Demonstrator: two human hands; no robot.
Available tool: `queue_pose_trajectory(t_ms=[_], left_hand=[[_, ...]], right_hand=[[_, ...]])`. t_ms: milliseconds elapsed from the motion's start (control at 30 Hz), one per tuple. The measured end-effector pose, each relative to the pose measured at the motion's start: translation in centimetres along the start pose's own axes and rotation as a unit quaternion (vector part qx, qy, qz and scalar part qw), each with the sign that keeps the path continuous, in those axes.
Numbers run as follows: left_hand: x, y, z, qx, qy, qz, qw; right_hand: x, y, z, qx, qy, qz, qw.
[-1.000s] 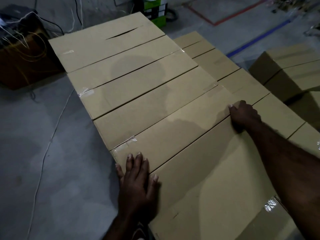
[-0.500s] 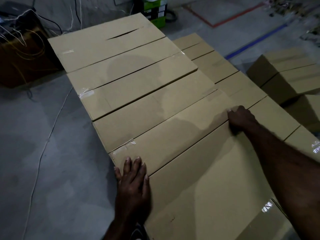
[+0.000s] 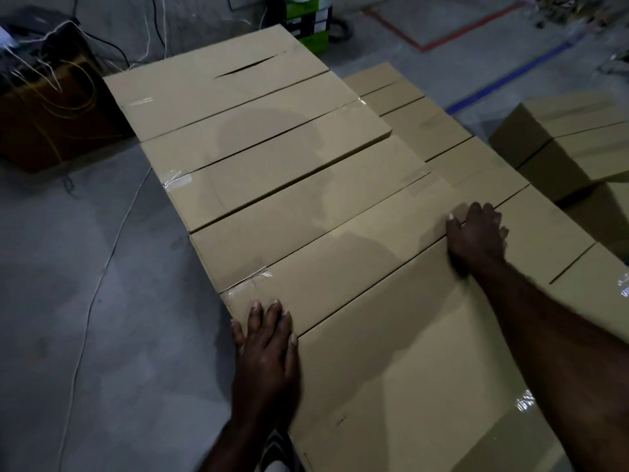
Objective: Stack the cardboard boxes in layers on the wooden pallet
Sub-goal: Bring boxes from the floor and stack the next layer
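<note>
The near box [image 3: 408, 352] lies at the lower centre of the frame, on the top layer and tight against its neighbour [image 3: 340, 260]; the pallet is hidden beneath the stack. The left hand [image 3: 267, 349] presses flat, fingers straight and together, across the seam at the box's left end. The right hand [image 3: 476, 233] curls its fingers over the right end. Uneven pushing would probably skew the box, leaving a gap or a left overhang, and fingers at the seam could get pinched.
</note>
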State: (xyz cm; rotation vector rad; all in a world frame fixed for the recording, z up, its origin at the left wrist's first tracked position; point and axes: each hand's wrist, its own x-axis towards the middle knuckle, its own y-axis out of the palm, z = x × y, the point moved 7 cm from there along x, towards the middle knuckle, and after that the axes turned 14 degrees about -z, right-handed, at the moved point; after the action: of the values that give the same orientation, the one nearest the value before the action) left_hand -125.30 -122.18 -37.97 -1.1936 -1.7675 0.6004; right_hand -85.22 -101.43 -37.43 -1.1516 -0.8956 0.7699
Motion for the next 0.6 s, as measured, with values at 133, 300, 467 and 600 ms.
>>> queue_pose_trajectory(t_ms=[133,300,467,600], left_hand=[[0.0,0.2,-0.5,0.103,0.021,0.071,0.992],[0.3,0.9,-0.1,0.118,0.005,0.161,0.98],[1.2,-1.6,0.3,-0.051,-0.133,0.153,0.978],[-1.1,-4.7,3.3,-0.135,-0.352,0.021,0.926]], right_hand=[[-7.0,-0.7,3.2,-0.018,-0.021,-0.011,1.0],[-15.9,-1.4,6.7,0.03,-0.039,0.054,0.997],[-24.0,-4.5,7.9,0.1,-0.06,0.105,0.988],[-29.5,-6.7,8.5,0.109,-0.075,0.102,0.986]])
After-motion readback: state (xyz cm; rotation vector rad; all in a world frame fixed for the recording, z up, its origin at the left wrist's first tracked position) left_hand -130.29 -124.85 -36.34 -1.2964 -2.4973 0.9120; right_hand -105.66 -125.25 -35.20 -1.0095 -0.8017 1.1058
